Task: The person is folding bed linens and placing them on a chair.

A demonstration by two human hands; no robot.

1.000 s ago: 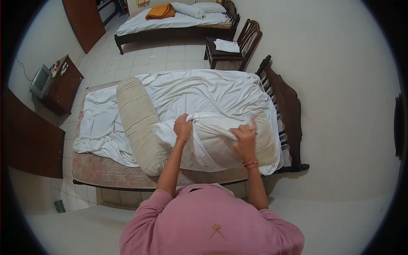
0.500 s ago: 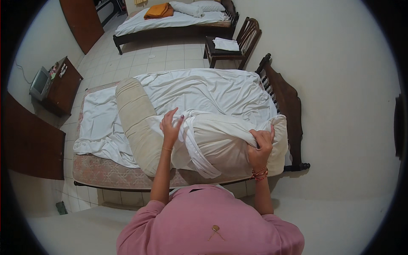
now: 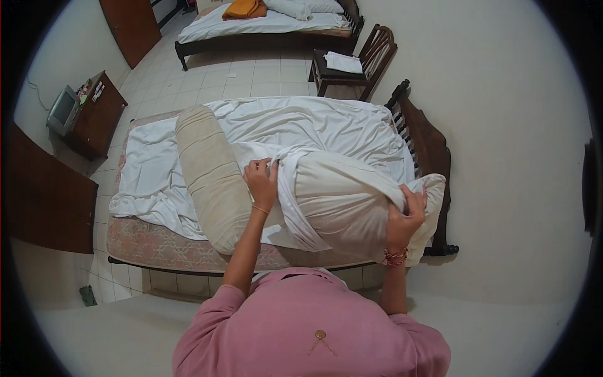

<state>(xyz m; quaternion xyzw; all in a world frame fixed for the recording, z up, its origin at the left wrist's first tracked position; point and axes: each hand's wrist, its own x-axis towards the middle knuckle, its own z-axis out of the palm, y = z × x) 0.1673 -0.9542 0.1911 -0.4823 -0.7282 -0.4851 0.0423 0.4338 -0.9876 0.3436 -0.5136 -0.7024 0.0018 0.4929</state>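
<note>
1. The bed [image 3: 163, 240] is carrying everything, with the white sheet [image 3: 333, 122] wrinkling on both sides of the bolster [image 3: 213, 176].
2. The cream pillow [image 3: 433, 191] is lying to the right of the bolster, its bare end poking out on the side away from it.
3. The white cover [image 3: 339, 188] is wrapping the pillow's middle, bunching toward the bolster.
4. My right hand [image 3: 405, 221], well away from the bolster, is pinching the cover's edge. To work well, I am thinking, it should be keeping that edge taut and drawing evenly away from the bolster.
5. My left hand [image 3: 262, 183] is curling its fingers on cloth just right of the bolster; I cannot tell whether they are gripping. Ideally it should be steadying the bunched part.
6. Compared with a second ago, my right hand is sitting farther from the bolster; against half a second ago, my left fingers are curling rather than spreading.
</note>
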